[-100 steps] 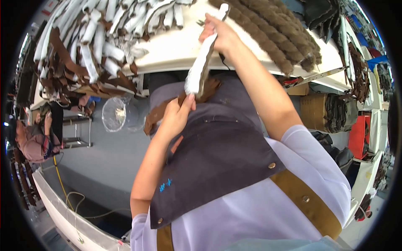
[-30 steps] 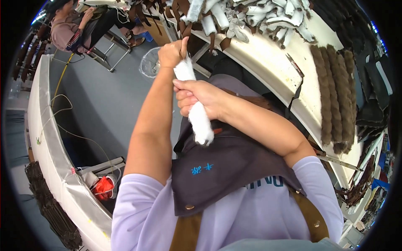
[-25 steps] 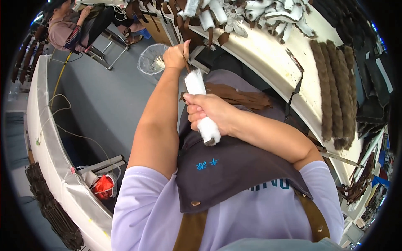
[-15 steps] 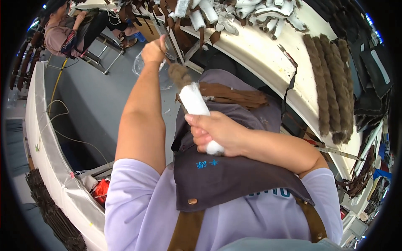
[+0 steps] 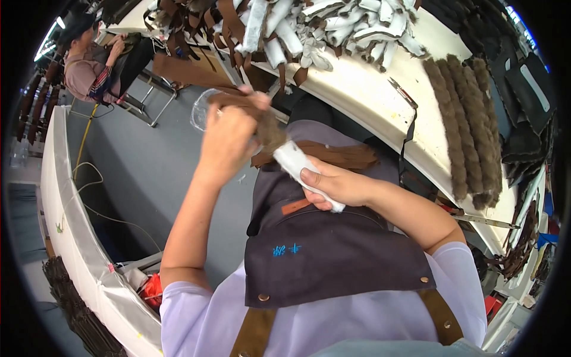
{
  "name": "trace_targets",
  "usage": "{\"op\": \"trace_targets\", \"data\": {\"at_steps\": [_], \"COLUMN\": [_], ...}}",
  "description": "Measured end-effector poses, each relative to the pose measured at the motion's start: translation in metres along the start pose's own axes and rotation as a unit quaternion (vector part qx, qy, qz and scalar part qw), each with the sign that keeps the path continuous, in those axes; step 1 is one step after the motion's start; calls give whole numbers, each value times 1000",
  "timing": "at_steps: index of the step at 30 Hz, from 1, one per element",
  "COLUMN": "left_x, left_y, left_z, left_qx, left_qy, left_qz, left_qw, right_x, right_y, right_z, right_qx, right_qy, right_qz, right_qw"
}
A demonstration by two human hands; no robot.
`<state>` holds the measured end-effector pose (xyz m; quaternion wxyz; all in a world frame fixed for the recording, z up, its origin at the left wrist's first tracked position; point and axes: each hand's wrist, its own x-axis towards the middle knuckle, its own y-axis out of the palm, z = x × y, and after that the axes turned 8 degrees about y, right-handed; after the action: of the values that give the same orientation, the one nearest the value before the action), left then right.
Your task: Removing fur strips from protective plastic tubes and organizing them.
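My right hand (image 5: pixel 342 184) is closed round a flat white-backed fur piece (image 5: pixel 300 166) over my lap, thumb on top. Brown fur shows at its far end. Beside that end, my left hand (image 5: pixel 229 140) is closed on a brown fabric strip (image 5: pixel 190 74), which stretches away to the upper left; its fingers are partly blurred. Where the strip meets the fur is hidden by the left hand. A bundle of brown strips (image 5: pixel 348 156) lies across the dark apron (image 5: pixel 333 262) on my lap, just beyond the right hand.
A white table (image 5: pixel 369 98) curves along the far right, bearing a pile of white-backed fur pieces (image 5: pixel 357 30), a dark small tool (image 5: pixel 403 93) and long brown fur strips (image 5: pixel 461 125). At far left a person (image 5: pixel 89 65) sits. A white-covered surface (image 5: pixel 65 196) runs along the left.
My left hand has come back toward me, beside the fur end, with the brown strip now streaming to the upper left. The white-backed piece has shifted slightly right with my right hand.
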<state>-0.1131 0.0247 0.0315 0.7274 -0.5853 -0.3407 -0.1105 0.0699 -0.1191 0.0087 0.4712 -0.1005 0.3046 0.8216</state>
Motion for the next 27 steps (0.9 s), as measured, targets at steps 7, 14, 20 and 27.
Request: {"op": "trace_targets", "data": {"at_steps": [7,14,20,27], "left_x": [6,-1,-36,-38], "left_y": [52,134,144,125], "left_z": [-10,39,80,91], "left_qx": [-99,-31,21,91], "left_qy": [107,51,-29,-5], "left_qz": [52,20,65,42], "left_qw": [988,998,997,995], "right_x": [39,106,51,-40], "right_y": [-37,-29,7,10], "right_z": [45,16,-7,-33], "right_qx": [86,150,151,139], "right_qy": [56,9,25,32], "right_qz": [-71,-160,-127,-80], "right_qw": [992,976,980,987]}}
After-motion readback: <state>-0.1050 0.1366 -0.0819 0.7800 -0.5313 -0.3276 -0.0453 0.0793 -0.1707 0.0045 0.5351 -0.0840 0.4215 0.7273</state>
